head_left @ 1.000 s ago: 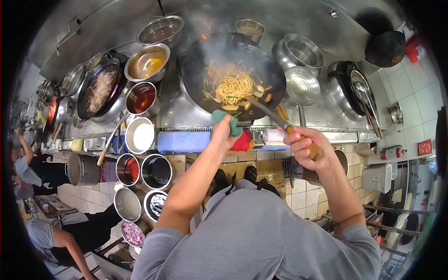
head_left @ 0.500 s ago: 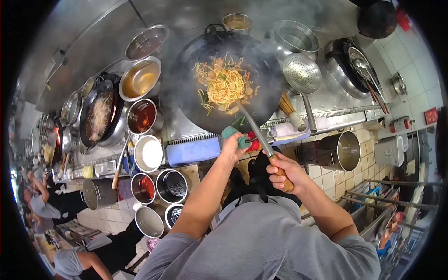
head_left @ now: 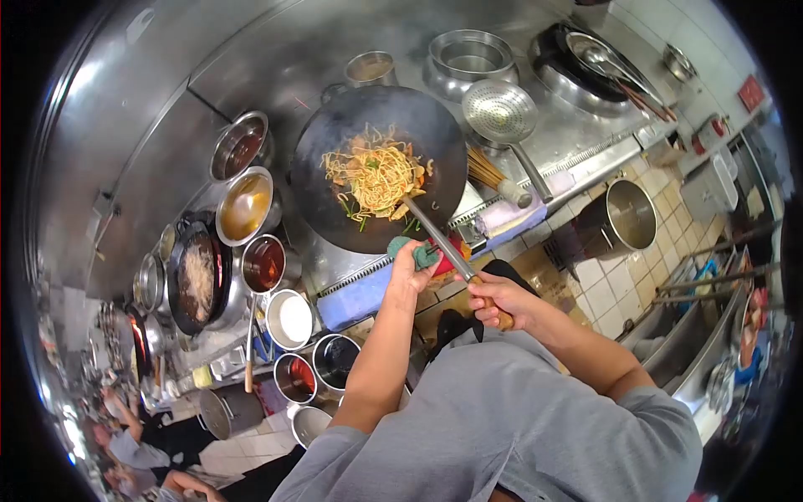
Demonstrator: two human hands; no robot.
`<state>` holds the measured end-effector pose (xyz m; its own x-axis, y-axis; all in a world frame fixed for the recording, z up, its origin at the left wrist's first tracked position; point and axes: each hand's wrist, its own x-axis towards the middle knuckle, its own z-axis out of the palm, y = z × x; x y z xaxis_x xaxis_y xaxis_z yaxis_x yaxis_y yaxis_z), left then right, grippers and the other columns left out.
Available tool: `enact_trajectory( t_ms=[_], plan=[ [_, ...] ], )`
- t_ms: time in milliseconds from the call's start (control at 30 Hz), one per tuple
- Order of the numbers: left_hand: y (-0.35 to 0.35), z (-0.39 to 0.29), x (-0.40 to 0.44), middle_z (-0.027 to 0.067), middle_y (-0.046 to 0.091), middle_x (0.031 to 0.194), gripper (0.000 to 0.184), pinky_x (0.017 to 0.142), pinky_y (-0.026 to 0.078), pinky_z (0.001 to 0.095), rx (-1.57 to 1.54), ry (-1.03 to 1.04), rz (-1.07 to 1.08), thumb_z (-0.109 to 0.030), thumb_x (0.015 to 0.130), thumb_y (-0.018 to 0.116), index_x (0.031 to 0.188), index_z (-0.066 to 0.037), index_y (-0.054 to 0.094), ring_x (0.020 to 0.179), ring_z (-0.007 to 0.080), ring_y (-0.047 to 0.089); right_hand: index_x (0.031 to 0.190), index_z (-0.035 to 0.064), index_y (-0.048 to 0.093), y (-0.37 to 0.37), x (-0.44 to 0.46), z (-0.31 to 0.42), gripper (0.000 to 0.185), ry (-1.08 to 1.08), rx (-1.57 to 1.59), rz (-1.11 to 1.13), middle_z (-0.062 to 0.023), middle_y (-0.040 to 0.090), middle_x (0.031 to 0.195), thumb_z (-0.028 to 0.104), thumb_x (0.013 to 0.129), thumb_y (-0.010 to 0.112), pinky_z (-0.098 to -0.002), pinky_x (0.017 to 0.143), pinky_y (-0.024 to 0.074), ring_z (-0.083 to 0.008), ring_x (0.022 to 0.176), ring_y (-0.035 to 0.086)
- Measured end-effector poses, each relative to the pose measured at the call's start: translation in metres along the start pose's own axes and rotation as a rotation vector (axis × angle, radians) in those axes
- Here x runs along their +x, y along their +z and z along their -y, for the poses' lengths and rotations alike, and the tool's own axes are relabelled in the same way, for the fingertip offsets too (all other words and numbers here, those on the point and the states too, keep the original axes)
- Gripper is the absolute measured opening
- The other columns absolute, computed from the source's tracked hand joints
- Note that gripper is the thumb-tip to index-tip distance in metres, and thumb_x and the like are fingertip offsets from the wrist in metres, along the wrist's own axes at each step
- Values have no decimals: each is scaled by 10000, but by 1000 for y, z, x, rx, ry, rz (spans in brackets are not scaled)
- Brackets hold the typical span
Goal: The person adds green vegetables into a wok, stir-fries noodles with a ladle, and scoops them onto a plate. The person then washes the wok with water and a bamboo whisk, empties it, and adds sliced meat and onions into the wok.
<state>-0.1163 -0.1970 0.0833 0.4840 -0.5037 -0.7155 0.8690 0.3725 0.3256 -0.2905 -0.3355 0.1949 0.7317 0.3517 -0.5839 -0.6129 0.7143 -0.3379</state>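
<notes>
A dark wok on the stove holds a heap of noodles with bits of green vegetable. At its near rim my left hand is closed round a folded green cloth, which appears wrapped on the wok's handle. My right hand grips the wooden end of a long metal wok spatula. The shaft slants forward over the rim, and its tip is at the near right side of the noodles, partly hidden by them. Light smoke hangs over the wok.
Right of the wok lie a perforated strainer and a bamboo brush. Steel bowls of liquid, including one of oil, stand left, near another wok. A tall pot is at right. Other people work at lower left.
My view has turned, so the wok and stove appear tilted and shifted left. The spatula tip stays by the noodles, and both hands keep their holds. The smoke looks thinner.
</notes>
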Motion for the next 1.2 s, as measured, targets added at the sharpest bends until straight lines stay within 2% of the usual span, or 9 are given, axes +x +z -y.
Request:
enact_trajectory(
  t_ms=[167, 267, 400, 467, 500, 733, 767, 1000, 1200],
  plan=[
    [-23, -11, 10, 99, 578, 793, 142, 616, 536, 324, -52, 102, 50, -158, 769, 537, 826, -29, 526, 707, 234, 581, 1207, 137, 400, 3, 16, -17, 306, -19, -122, 48, 29, 394, 635, 137, 919, 504, -222, 387, 308, -52, 451, 360],
    [-16, -22, 0, 71, 538, 686, 123, 518, 461, 262, 58, 138, 5, -175, 744, 569, 746, -73, 500, 614, 187, 533, 971, 112, 444, 16, 27, -17, 110, -48, -80, 64, 44, 386, 594, 131, 902, 528, -215, 383, 324, -41, 446, 371],
    [-7, 4, -57, 49, 530, 651, 130, 447, 425, 242, 89, 110, -21, -183, 736, 595, 743, -88, 506, 548, 162, 522, 793, 126, 403, -12, -23, -16, 176, 91, 232, 272, 65, 394, 567, 148, 909, 533, -187, 356, 330, -16, 424, 377],
    [4, 46, -114, 47, 528, 662, 147, 440, 407, 249, 105, 2, -25, -188, 734, 601, 769, -76, 511, 557, 154, 516, 822, 127, 418, -38, -81, -47, 148, 159, 348, 338, 72, 391, 555, 149, 920, 526, -183, 330, 316, -5, 408, 380],
    [5, 73, -140, 52, 515, 672, 191, 431, 369, 243, 134, -66, -37, -209, 727, 600, 805, -57, 515, 556, 150, 489, 871, 121, 445, -45, -119, -66, 93, 19, 267, 371, 69, 395, 564, 129, 923, 522, -191, 317, 317, -4, 400, 385],
    [26, 222, -183, 76, 561, 762, 236, 519, 427, 282, 553, -314, 143, -217, 730, 554, 834, -5, 536, 589, 174, 479, 1200, 148, 403, -65, -319, -203, 267, -377, 286, -61, 27, 376, 602, 158, 944, 481, -213, 341, 314, -36, 415, 347],
    [41, 245, -174, 92, 587, 746, 188, 543, 453, 327, 564, -356, 137, -184, 736, 547, 838, -26, 548, 624, 218, 533, 1249, 159, 366, -72, -325, -222, 329, -428, 285, -101, 25, 384, 617, 160, 943, 488, -217, 347, 327, -44, 422, 355],
    [93, 369, -94, 54, 558, 666, 86, 491, 432, 289, 801, -737, 244, -162, 760, 557, 750, -82, 526, 541, 187, 521, 1109, 157, 407, -99, -310, -281, 227, -697, 624, -428, 31, 398, 640, 107, 905, 490, -197, 383, 339, -28, 462, 373],
    [106, 413, -47, 20, 536, 672, 98, 468, 428, 298, 971, -936, 251, -155, 736, 597, 759, -124, 506, 527, 179, 518, 1132, 148, 469, -110, -300, -315, 171, -1020, 1011, -277, 35, 378, 611, 175, 965, 445, -183, 362, 322, -16, 423, 347]
  ],
)
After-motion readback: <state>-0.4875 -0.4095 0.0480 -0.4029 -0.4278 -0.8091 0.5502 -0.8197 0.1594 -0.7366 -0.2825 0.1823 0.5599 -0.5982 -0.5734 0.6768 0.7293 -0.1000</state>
